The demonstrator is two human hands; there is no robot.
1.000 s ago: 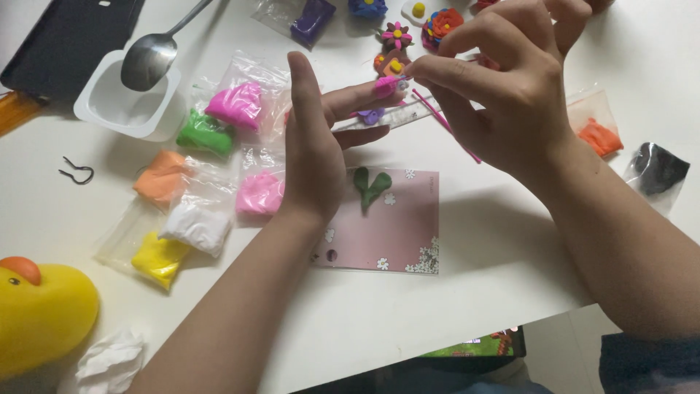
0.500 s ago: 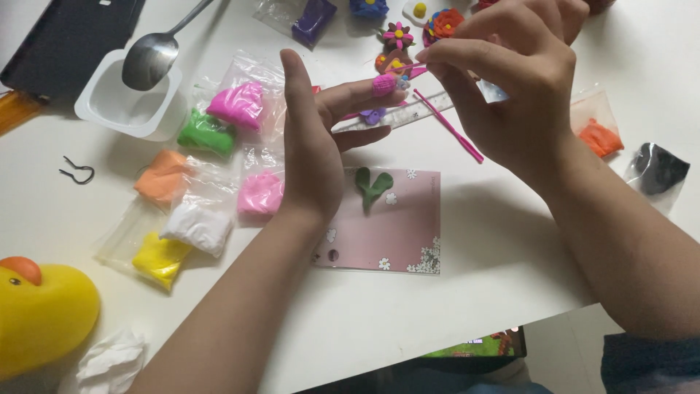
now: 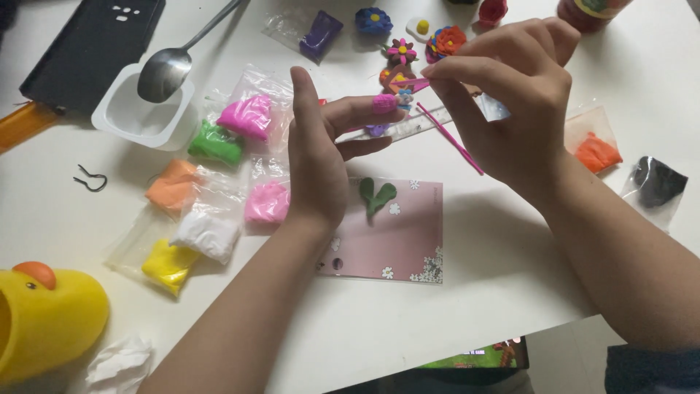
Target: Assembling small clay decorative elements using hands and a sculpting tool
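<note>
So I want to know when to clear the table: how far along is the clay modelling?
Done: several clay flowers at the table's far edge and green leaves on the pink card. In hand: the left hand bears a pink clay piece; the right hand works it with a pink stick. Left: bagged clay remains.

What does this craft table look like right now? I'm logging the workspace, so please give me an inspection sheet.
Surface: white table, with a pink flowered card lying on it.
Job's things: pink clay band wrapped round the left index finger; thin pink stick tool; green clay leaves on the card.
Clutter: bagged clay lumps in pink, green, orange, white and yellow; finished clay flowers; metal spoon in a white cup; yellow duck-shaped container.
Hands: left hand open, upright; right hand pinching the tool at the clay band.
Cables: nothing seen.
Surroundings: black tablet at the far left edge.
</note>
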